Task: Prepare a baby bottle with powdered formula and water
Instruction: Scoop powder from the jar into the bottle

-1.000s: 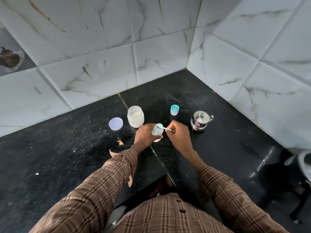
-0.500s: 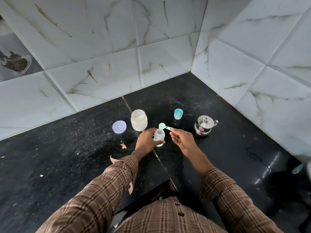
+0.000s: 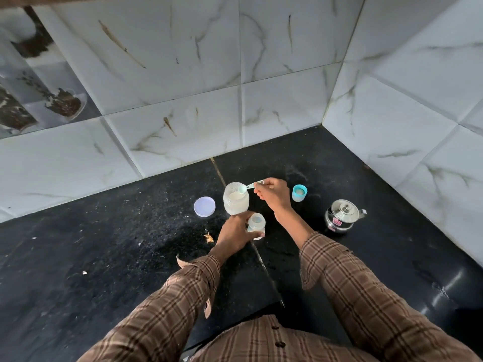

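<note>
We see the baby bottle (image 3: 256,224) standing open on the black counter (image 3: 104,257), just in front of the powder jar (image 3: 235,198). Our left hand (image 3: 235,232) curls around the bottle from its left side. Our right hand (image 3: 274,193) pinches the handle of the small scoop (image 3: 247,186), whose bowl sits over the jar's open mouth. The jar lid (image 3: 204,206) lies left of the jar, the teal cap (image 3: 299,193) and steel kettle (image 3: 342,216) at right, near the tiled wall corner.
</note>
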